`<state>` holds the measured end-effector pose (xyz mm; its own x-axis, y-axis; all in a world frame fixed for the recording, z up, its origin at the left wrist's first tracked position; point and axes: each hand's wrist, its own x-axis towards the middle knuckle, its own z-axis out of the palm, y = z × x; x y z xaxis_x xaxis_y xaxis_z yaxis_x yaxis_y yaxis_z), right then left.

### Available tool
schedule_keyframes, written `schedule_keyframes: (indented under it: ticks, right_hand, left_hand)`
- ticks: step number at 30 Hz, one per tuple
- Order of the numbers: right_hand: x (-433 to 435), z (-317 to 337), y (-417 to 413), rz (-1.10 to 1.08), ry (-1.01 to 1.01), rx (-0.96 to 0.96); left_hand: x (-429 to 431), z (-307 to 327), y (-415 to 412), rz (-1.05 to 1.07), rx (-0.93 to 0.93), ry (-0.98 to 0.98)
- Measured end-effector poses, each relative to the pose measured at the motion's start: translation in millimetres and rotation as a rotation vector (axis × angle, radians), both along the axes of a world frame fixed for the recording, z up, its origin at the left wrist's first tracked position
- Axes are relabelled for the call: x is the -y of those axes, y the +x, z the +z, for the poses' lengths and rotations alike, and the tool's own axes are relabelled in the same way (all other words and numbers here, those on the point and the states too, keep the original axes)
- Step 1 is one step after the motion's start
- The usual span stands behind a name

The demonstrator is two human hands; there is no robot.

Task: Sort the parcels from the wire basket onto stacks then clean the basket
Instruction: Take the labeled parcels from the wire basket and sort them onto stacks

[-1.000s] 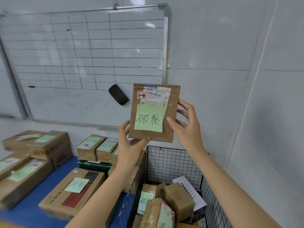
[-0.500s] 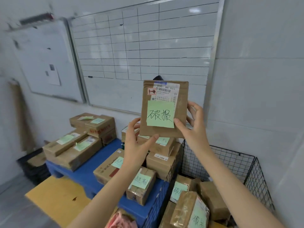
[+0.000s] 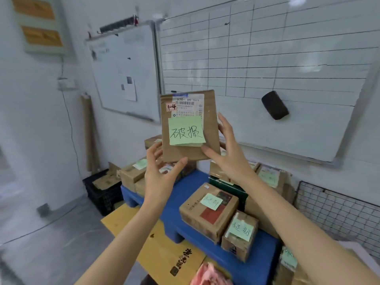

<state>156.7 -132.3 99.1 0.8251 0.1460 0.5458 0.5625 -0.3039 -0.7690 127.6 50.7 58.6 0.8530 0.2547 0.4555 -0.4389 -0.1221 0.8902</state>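
Now both hands hold one flat brown parcel (image 3: 188,149) up high, near the middle of the view and a bit toward 12 o'clock. The left hand (image 3: 162,175) pinches its bottom edge, thumb in front and fingers behind. The right hand (image 3: 228,155) pinches the lower right side the same way. The hands are apart, one on each side, and both are clamped on the parcel. A green note (image 3: 186,131) with black writing is stuck on the front, under a white label (image 3: 189,105). What has changed? A second ago the wire basket was right under the parcel. Now the view has swung to the left, and the wire basket (image 3: 339,210) shows only at 4 o'clock, off to the side. Under the parcel now, at 6 o'clock, is the blue platform (image 3: 185,202) with brown boxes on it. A big box (image 3: 207,210) and a small box (image 3: 239,233) sit side by side at 5 o'clock, each with its own green note. I think this means the parcel is out of the basket and on its way to a stack. The person seems to be reading the note to pick the right pile. The basket can't be cleaned yet, I think, because other parcels were in it a second ago.
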Motion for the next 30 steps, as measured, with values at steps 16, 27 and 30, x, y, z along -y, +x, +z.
schedule_keyframes:
  ticks: [16, 27, 30]
  right_hand:
    - [-267.6, -48.2, 78.2, 0.148, 0.045, -0.168]
    - [-339.3, -90.0, 171.1, 0.164, 0.018, -0.316]
    - [-349.2, -98.6, 210.5, 0.131, 0.019, -0.35]
  left_hand:
    - [-281.5, -23.4, 60.1, 0.048, -0.116, -0.008]
    - [-359.5, -66.2, 151.2, 0.06, -0.221, -0.006]
    - [-372.0, -75.6, 194.4, 0.029, -0.25, 0.012]
